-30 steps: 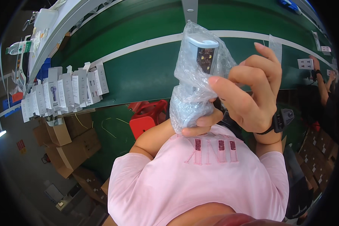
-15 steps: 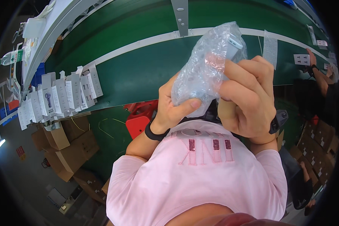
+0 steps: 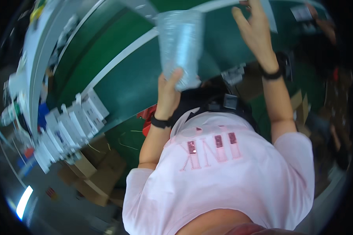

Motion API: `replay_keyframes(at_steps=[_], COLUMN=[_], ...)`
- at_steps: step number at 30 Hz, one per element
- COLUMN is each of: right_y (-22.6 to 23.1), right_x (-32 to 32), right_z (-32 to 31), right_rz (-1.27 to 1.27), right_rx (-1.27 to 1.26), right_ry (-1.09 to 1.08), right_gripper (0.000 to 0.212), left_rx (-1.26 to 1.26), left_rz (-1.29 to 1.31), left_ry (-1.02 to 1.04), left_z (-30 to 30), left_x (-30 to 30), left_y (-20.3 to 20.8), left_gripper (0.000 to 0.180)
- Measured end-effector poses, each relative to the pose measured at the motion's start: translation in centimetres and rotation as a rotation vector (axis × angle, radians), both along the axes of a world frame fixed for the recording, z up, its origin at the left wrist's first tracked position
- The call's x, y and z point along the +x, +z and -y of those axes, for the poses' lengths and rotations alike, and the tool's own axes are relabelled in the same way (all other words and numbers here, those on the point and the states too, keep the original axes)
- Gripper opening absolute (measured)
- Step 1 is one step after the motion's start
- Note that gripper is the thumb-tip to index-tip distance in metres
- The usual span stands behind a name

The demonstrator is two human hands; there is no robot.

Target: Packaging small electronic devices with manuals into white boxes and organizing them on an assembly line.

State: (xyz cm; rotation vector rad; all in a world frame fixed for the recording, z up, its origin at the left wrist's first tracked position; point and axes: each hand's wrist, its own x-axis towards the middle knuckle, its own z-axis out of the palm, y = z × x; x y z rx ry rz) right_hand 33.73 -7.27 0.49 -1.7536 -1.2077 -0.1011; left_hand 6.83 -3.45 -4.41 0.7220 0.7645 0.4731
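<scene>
Bubble-wrapped item (image 3: 182,41), one: near end held by left hand (image 3: 168,94), long axis pointing forward from its fingers; right hand (image 3: 259,36) well apart rightward, thumb spread wide.

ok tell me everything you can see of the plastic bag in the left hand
The plastic bag looks clear and crinkled, with a long pale blue item showing through; motion blur hides finer detail. It appears roughly upright in the picture, over the green worktable. The left hand grips its lower end, thumb across the front; the right hand is apart.
</scene>
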Motion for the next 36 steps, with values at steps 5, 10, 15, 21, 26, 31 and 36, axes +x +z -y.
replay_keyframes(at_steps=[5,10,15,21,26,31,36], right_y=[-8.4,-21.4,-31.3,-34.7,-40.5,-44.1,-39.7], right_x=[6.2,6.7,2.6,3.7,-6.9,-14.2,-4.1], right_z=[12.5,30.4,37.5,39.8,50.7,75.8,77.7], right_rz=[-0.262,-0.784,-1.332,-1.042,-1.082,-0.949,-0.733], right_rx=[-0.352,-0.636,-0.316,-0.749,-1.155,-1.618,-1.878], right_ry=[-0.274,-0.624,-1.136,-0.790,-0.190,0.270,0.047], right_gripper=[0.037,0.039,0.061,0.098,0.109,0.024,0.083], left_rx=[0.534,1.321,1.504,0.906,0.994,0.900,0.108], left_rz=[-0.425,-0.932,-0.832,-0.211,-0.391,-0.647,-0.918], left_ry=[0.063,-0.212,-0.346,-1.103,-1.135,-1.002,-0.645], left_z=[-2.4,-5.1,1.7,16.9,25.4,22.6,17.7], left_x=[1.3,-0.6,2.3,10.4,15.1,20.7,29.7], left_y=[-9.1,-14.9,-11.7,-14.2,-26.1,-34.0,-38.9], left_gripper=[0.049,0.069,0.074,0.044,0.041,0.035,0.039])
